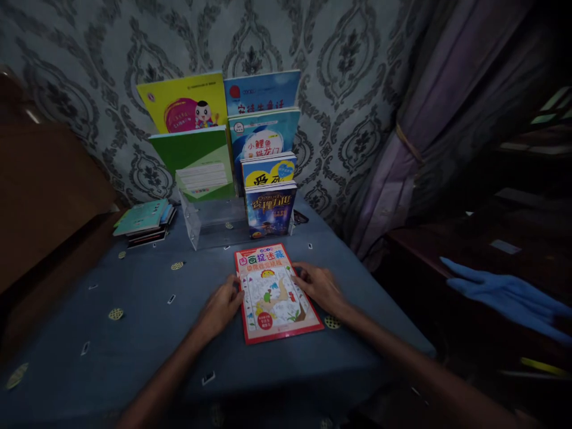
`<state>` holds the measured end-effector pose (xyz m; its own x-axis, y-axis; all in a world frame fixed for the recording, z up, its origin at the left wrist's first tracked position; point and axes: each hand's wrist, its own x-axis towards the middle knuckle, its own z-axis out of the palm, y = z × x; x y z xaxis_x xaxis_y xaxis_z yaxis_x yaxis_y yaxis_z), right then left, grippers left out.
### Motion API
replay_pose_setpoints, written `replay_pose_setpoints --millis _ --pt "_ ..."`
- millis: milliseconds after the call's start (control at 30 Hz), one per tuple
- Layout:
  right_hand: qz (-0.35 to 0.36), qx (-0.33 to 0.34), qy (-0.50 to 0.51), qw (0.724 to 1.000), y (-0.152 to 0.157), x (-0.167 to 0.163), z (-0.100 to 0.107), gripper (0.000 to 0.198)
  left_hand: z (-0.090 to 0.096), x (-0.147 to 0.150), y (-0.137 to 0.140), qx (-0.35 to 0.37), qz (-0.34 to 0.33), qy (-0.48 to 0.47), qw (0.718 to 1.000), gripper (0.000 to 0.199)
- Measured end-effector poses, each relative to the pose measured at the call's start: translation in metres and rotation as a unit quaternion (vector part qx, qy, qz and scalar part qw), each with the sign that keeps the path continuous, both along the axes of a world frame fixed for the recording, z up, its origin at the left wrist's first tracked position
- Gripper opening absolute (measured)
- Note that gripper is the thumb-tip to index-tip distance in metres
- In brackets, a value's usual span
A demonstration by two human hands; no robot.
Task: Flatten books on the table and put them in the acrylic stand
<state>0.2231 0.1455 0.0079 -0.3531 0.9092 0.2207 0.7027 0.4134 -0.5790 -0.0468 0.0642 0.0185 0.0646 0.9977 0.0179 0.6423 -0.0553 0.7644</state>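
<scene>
A red-bordered picture book (276, 301) with a drawn cover lies on the blue cloth near the middle of the head view. My left hand (224, 304) grips its left edge, fingers curled in. Along the right edge, my right hand (320, 287) holds the book with thumb and fingers closed on it. Just behind stands a clear book rack (210, 217). Its left side carries a green book (196, 161) in front of a yellow book (187, 98). On its right are several books, with a dark blue book (270, 208) at the front.
A stack of books (145, 217) sits at the left rear of the table (147, 351). Dark glasses (301, 218) lie right of the rack. Patterned wallpaper is behind; a tied purple curtain (388, 173) hangs at right. Blue gloves (504, 298) lie on a dark surface further right.
</scene>
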Motion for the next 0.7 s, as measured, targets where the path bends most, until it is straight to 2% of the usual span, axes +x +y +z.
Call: replay_pose_setpoints --millis 133,233,400,700 --pt "-0.004 0.014 0.004 1.0 0.0 0.0 -0.004 0.032 -0.001 0.002 0.004 0.1 0.01 0.137 0.985 0.019" --pt "-0.012 0.021 0.007 1.0 -0.001 0.0 -0.008 0.031 -0.005 0.003 0.007 0.143 0.013 0.214 0.966 0.022" --pt "-0.008 0.017 0.034 0.999 -0.005 0.0 -0.007 0.031 -0.011 0.005 0.012 0.145 0.012 0.239 0.96 0.033" --pt "0.003 -0.02 0.074 0.997 0.01 -0.004 -0.005 0.031 -0.008 0.011 0.024 0.136 0.029 0.258 0.956 0.033"
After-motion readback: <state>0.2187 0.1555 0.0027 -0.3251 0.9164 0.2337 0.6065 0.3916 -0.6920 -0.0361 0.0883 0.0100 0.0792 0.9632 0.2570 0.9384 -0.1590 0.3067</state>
